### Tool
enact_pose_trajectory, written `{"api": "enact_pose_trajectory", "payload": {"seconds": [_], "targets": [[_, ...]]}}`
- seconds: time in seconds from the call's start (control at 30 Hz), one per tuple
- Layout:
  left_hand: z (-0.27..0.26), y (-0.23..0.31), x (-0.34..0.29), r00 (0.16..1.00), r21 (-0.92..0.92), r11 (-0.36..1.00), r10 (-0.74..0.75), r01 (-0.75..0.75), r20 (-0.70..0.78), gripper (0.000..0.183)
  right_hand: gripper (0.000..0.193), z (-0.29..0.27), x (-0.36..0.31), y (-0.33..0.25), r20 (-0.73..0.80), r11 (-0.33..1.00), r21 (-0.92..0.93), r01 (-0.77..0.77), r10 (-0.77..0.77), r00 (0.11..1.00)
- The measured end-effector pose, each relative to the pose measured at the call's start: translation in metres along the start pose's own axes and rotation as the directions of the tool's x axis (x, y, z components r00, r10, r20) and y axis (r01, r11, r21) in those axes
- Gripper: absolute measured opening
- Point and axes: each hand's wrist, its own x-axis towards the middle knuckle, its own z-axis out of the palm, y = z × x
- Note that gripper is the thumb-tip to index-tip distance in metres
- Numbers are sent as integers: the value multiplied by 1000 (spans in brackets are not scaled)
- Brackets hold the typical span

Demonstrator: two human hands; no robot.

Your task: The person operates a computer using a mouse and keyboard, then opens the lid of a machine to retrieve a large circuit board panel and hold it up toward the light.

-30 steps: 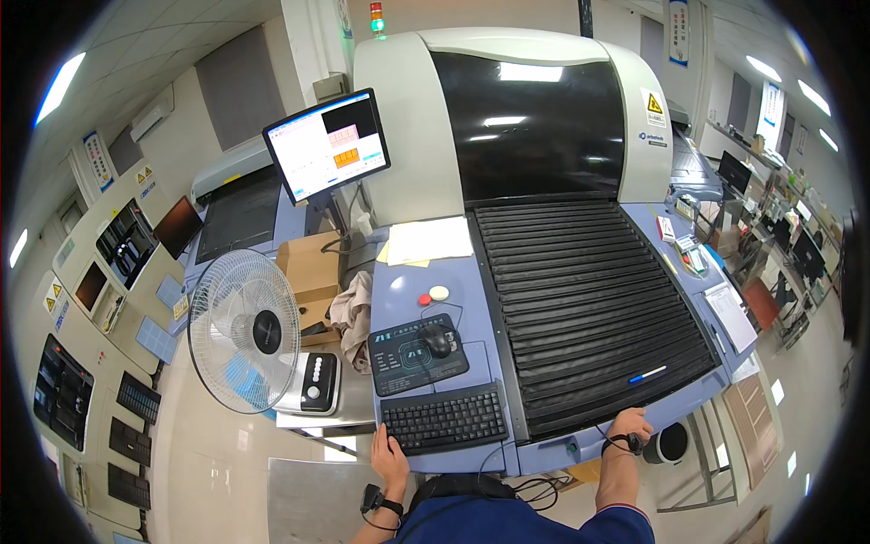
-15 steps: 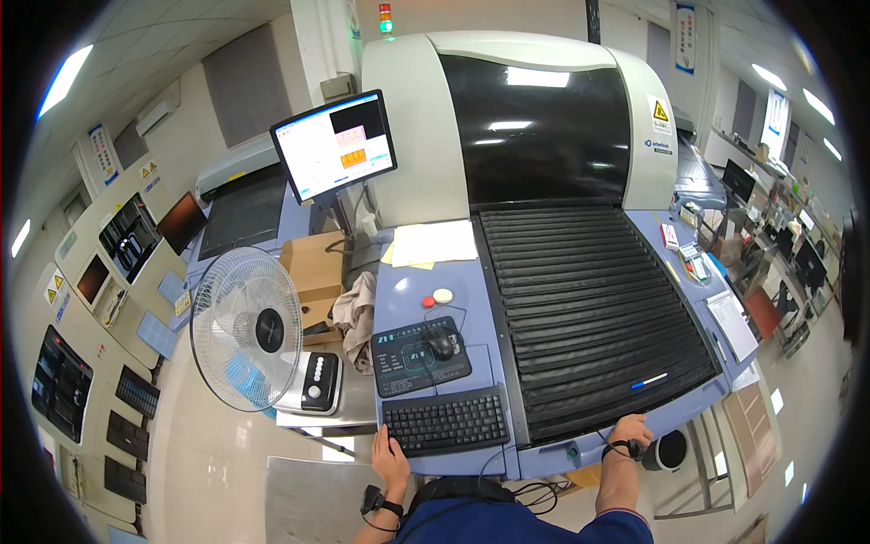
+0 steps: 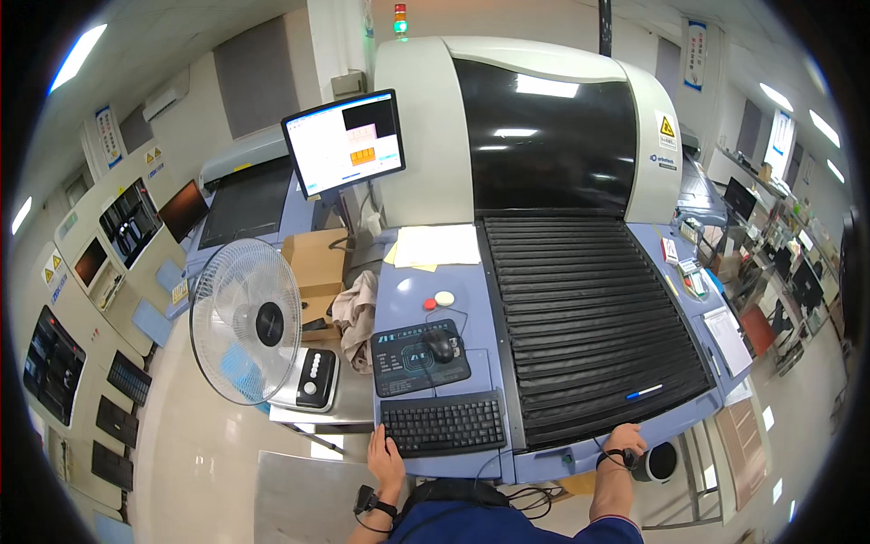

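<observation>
My left hand rests at the left front corner of the black keyboard, its fingers extended and nothing held in them. At the front edge of the big machine, my right hand is curled closed, with no object showing in it. A blue and white pen lies just beyond it on the black ribbed cover. Behind the keyboard, a black mouse sits on a dark mouse pad. Red and pale round buttons are farther back.
A lit monitor stands left of the machine's dark window. White papers lie on the blue surface. To the left are a fan, an open cardboard box and a crumpled cloth. A white sheet lies at right.
The whole view has shifted slightly. Both hands keep nearly the same places at the keyboard corner and the machine's front edge. Nothing has been picked up or let go.
</observation>
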Motion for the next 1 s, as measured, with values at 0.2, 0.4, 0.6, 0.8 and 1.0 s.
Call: {"api": "enact_pose_trajectory", "payload": {"seconds": [0.2,0.4,0.6,0.8,1.0], "targets": [[-9,2,12,997,-70,997,-27,32,75,44,60,-62,-80,-35,-344,742,465,484,-352,870],[-12,10,26,976,91,979,167,-180,139,49,51,-181,-295,-132,-81,36,864,502,-974,211],[-4,21,20,959,231,932,256,-278,122,43,55,-118,-406,-180,-138,-238,748,619,-969,-205],[-8,19,12,952,254,919,272,-301,142,40,71,-71,-444,-177,-175,-310,643,701,-950,-259],[-11,22,15,954,238,928,254,-287,159,41,69,-62,-448,-188,-227,-403,526,749,-915,-334]]}}
